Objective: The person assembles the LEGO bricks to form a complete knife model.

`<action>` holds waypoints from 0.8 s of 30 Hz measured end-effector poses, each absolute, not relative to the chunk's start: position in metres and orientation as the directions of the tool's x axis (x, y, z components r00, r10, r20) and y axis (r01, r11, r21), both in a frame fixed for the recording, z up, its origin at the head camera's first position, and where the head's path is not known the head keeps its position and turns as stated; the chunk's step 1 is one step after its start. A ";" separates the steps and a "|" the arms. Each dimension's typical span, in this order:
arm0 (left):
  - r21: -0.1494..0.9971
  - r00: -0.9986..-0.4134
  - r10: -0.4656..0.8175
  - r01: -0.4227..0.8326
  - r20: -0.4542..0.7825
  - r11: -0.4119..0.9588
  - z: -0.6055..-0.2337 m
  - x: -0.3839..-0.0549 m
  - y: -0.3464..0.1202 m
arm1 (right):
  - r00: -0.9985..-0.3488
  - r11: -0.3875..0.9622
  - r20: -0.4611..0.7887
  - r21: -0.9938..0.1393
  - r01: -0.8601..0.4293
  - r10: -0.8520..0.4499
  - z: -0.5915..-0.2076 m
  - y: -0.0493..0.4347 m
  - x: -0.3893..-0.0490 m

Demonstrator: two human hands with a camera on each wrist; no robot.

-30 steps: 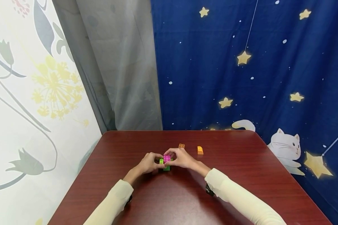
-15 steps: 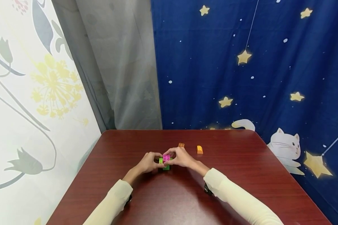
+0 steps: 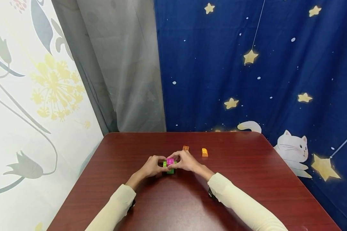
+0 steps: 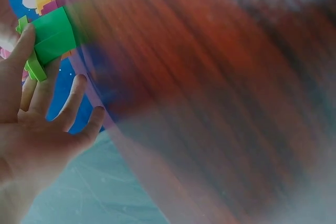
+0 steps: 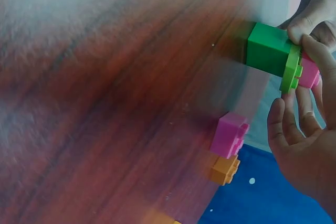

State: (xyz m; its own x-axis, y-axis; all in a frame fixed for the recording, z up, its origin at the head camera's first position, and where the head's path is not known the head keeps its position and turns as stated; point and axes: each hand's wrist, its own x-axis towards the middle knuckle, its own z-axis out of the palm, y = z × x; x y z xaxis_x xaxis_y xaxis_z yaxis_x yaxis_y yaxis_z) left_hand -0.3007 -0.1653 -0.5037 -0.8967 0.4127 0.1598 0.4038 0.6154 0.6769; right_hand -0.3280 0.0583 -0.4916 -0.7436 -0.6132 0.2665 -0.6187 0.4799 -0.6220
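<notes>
Pinches pink brick point(image 3: 170, 161) above green block point(image 5: 269, 50) in right hand point(image 3: 185, 160), with fingers point(image 5: 318, 53) slightly parted. Grips green block likewise in left hand point(image 3: 151, 166).

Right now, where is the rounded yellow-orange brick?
In the head view, the rounded yellow-orange brick lies on the table, right of the darker orange brick and farther out than the right hand.

Chunky green block point(image 5: 266, 50) sits at the bottom, lime plate point(image 5: 291, 71) lies across it poking out both sides, and a hot pink brick point(image 3: 170, 161) is on top, studs up.
</notes>
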 end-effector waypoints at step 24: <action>0.650 -0.885 0.444 0.420 0.139 0.634 -0.506 -0.302 -0.168 | -0.757 0.548 0.308 -0.542 -0.638 -0.577 -0.499 0.059 -0.328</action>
State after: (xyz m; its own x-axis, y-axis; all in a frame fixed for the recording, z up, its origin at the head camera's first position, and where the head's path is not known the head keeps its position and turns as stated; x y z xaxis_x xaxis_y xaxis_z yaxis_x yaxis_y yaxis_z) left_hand -0.3023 -0.1680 -0.5057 -0.8852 0.4440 0.1389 0.4198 0.6338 0.6496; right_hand -0.3282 0.0588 -0.4993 -0.7567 -0.5769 0.3077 -0.6378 0.5476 -0.5417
